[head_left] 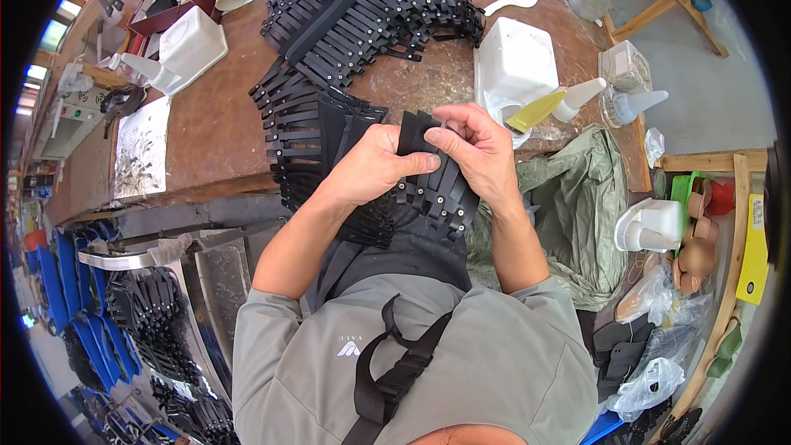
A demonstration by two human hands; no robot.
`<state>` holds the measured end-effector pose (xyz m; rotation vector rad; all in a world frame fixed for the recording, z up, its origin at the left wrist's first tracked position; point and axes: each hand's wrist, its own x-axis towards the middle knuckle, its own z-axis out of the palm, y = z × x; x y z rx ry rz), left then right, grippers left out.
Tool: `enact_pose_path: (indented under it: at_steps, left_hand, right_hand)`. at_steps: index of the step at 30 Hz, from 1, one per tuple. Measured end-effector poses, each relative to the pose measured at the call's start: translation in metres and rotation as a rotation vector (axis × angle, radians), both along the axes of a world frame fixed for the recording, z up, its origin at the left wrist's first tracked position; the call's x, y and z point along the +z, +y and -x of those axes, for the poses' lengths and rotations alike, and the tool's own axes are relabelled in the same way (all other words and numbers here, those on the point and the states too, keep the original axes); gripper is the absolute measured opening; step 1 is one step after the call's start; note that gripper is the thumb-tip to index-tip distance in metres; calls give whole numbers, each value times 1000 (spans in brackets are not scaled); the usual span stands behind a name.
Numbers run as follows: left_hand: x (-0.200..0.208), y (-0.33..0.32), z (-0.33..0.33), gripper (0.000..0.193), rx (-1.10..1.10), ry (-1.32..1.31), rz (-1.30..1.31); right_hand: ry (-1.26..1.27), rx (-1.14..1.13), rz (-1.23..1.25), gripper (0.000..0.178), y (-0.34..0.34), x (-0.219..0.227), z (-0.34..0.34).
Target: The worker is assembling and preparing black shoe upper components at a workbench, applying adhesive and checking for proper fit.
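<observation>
In front of my chest, above the table's near edge, I hold a black strapped piece [418, 133], perhaps a sandal upper. Its narrow straps hang down and carry round metal studs. My left hand [381, 155] grips its left side, thumb pressed on the front. Thumb and fingers of my right hand [478, 147] pinch the upper right edge. Left of my hands, a row of similar black strapped pieces [297, 128] drapes over the table edge, partly behind my left forearm. Farther back lies a large heap of studded black straps [362, 33].
White containers with nozzles stand on the brown table, one right [517, 62] and one left [191, 43]. A yellow-green blade-like piece [535, 111] leans by the right one. A crumpled green sack [589, 206] sits lower right. Black strapped pieces hang on a rack [148, 305] lower left.
</observation>
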<state>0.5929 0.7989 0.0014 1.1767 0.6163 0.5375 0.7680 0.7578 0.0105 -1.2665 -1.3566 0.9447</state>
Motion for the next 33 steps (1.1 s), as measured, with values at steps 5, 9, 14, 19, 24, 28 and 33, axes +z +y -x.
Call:
enact_pose_path:
  at_steps: [5,9,14,19,24,28,33]
  left_hand:
    - [17,1,-5,14,74,-85,110]
    - [13,-1,-1,13,77,-104,117]
    - [14,-1,-4,13,14,-88,128]
    - [11,2,-11,12,-19,-50,95]
    - [15,1,-8,16,6,-58,164]
    - [13,6,-15,19,-22,-46,183]
    - [12,9,-13,18,-10,-40,223]
  right_hand:
    - [349,127,233,28,-20,-14,-18]
    - [210,75,318,29,-35,-42,-40]
    - [-113,-730,-167,23,-9,-22,-97]
    - [-463,-398,50,21,6,-16,-120]
    - [-92,-528,3,23,-31,2,-120]
    - [-494,-317,-279,20,-37,-18,-130]
    - [-771,-175,-167,19,-58,-15,-132]
